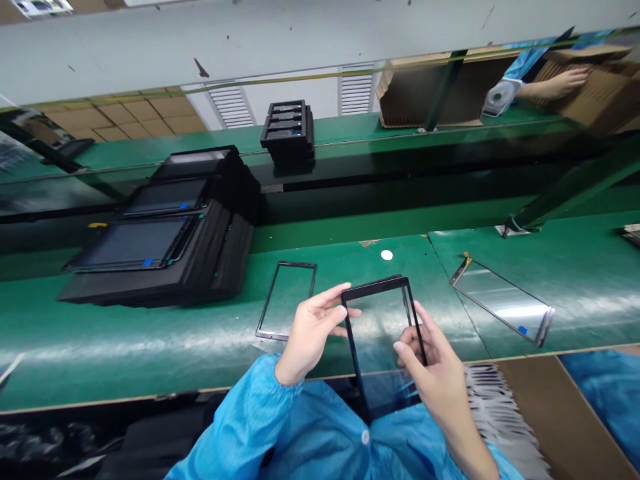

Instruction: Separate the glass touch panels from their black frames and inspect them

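Note:
Between my two hands a black-framed clear glass panel [379,287] is held up, tilted, just over the bench's front edge. My left hand [313,327] pinches its upper left side, and my right hand [433,367] grips the right side, with fingers visible through the glass. Behind my left hand a thin black rectangular frame [269,299] lies on the green bench [345,263]. Off to the right rests another clear panel [505,297] with a blue tab and a yellow-orange flex tail at its upper left corner.
At left stands a tall stack of black foam trays [215,260] with dark screen panels [133,243] on top. Further back are smaller black trays [287,127] and a cardboard box [430,87]. A green post [575,180] rises at right. Another person's hand [563,83] is across the bench.

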Available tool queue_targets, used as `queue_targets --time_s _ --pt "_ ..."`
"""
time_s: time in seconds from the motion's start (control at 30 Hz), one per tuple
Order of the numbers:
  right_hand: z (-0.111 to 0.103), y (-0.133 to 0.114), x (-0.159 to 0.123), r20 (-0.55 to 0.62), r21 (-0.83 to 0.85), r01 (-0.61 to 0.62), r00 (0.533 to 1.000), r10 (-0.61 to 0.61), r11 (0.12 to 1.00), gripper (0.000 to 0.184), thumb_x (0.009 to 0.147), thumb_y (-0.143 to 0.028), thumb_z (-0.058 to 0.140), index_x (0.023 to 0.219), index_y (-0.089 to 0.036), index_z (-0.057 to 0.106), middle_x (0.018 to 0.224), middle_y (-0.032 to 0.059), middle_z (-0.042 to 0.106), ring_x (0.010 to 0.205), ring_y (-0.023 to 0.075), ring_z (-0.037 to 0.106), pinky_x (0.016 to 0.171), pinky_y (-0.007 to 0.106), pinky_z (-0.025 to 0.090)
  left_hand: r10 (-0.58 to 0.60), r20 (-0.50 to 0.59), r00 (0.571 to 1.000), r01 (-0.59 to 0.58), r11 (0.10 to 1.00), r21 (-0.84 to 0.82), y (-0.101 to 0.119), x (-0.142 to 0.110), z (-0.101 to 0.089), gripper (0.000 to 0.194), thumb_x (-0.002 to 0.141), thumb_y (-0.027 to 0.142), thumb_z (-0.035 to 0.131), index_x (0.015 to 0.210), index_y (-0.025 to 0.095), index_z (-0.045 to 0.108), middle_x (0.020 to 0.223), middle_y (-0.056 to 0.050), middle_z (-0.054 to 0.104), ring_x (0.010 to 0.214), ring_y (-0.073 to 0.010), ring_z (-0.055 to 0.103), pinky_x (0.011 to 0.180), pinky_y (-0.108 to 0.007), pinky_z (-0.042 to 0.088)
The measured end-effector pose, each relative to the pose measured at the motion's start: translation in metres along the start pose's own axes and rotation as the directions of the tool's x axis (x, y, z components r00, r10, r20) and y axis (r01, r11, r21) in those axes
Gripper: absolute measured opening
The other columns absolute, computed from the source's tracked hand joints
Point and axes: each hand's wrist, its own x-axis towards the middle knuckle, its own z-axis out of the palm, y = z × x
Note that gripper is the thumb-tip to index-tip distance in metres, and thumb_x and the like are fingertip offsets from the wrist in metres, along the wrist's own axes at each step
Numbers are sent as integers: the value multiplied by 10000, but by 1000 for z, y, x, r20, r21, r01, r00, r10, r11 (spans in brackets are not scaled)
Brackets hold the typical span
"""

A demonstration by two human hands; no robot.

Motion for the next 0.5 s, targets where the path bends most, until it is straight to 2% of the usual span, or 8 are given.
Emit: queue_targets --time_s 0.07,0.13,0.17,0.2,0.23,0.3,0.37,0.5 --pt "-4 -3 3 -90 -185 155 981 -174 970 615 923 -369 743 1513 -318 579 1134 77 669 954 238 679 849 407 596 1 -10 1000 0 999 51 0 0 -1 546 786 396 881 1266 156 780 1056 -159 819 864 -286 815 550 -241 629" --pt "-11 -12 10 -148 -297 255 940 -309 920 526 918 -361 742 1435 -312 660 1441 119 581 1294 327 591 1091 506 496 6 13 1000 -8 993 119 1 -3 -1 515 798 376 862 1243 128 788 909 -141 830 796 -269 815 549 -242 623" --pt "-15 -18 15 -147 -281 268 937 -318 921 492 940 -361 714 1427 -313 665 1518 114 547 1370 336 551 1143 518 455 10 34 999 -15 988 155 2 -4 -1 495 806 360 849 1235 120 791 848 -129 829 766 -256 811 550 -240 620" --pt "-19 -25 20 -119 -222 252 952 -283 942 463 974 -365 670 1433 -311 657 1510 110 583 1356 322 581 1139 508 466 12 54 998 -22 982 188 4 -7 -1 476 818 344 833 1234 116 792 808 -118 827 742 -243 807 553 -237 616" --pt "-23 -31 26 -69 -140 209 973 -220 968 436 1006 -373 625 1434 -301 653 1404 109 681 1247 295 669 1084 481 519 14 71 997 -29 976 216 6 -9 -1 460 829 326 818 1237 115 790 786 -111 826 725 -230 802 558 -234 613" --pt "-29 -44 35 43 -3 98 994 -97 995 379 1030 -412 586 1354 -254 701 994 74 828 914 247 783 904 418 610 27 85 996 -47 967 251 11 -14 0 432 841 297 795 1234 115 791 783 -102 830 697 -208 791 570 -231 611" --pt "-31 -52 40 88 54 35 995 -40 998 344 1001 -461 625 1198 -213 759 699 36 797 748 248 790 799 396 630 40 89 995 -62 961 269 15 -17 1 415 839 282 787 1219 114 797 771 -99 830 669 -200 781 577 -239 614" --pt "-27 -58 39 50 70 23 998 -27 997 318 927 -504 703 1008 -206 780 614 42 782 742 284 815 775 406 648 45 86 995 -69 954 290 20 -20 1 403 813 283 804 1180 116 816 753 -106 827 631 -203 772 579 -247 617"
